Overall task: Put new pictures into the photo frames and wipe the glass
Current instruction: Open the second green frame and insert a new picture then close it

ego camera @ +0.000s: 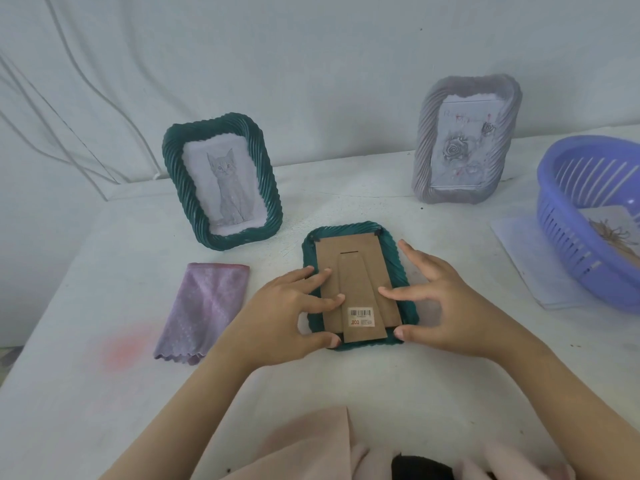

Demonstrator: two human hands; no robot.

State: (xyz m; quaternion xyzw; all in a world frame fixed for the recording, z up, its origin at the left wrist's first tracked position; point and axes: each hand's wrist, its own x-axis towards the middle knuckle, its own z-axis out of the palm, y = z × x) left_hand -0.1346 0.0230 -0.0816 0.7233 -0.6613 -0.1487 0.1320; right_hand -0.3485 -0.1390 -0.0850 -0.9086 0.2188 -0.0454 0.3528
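Observation:
A dark green photo frame point(394, 251) lies face down in the middle of the table, its brown cardboard back point(360, 265) and folded stand with a barcode sticker facing up. My left hand point(287, 313) rests on the frame's left side, fingers spread on the cardboard, thumb at the lower edge. My right hand point(446, 299) touches the right side, fingertips on the cardboard and rim. A second green frame point(221, 181) with a cat drawing stands at the back left. A grey frame point(467, 140) with a rose picture stands at the back right. A folded lilac cloth point(204, 306) lies left of my hands.
A purple slotted plastic basket point(568, 237) with a picture inside sits at the right edge, resting on a sheet of paper point(533, 265). The table point(104, 375) wears a white cloth with a pink stain at the left. A white draped backdrop hangs behind.

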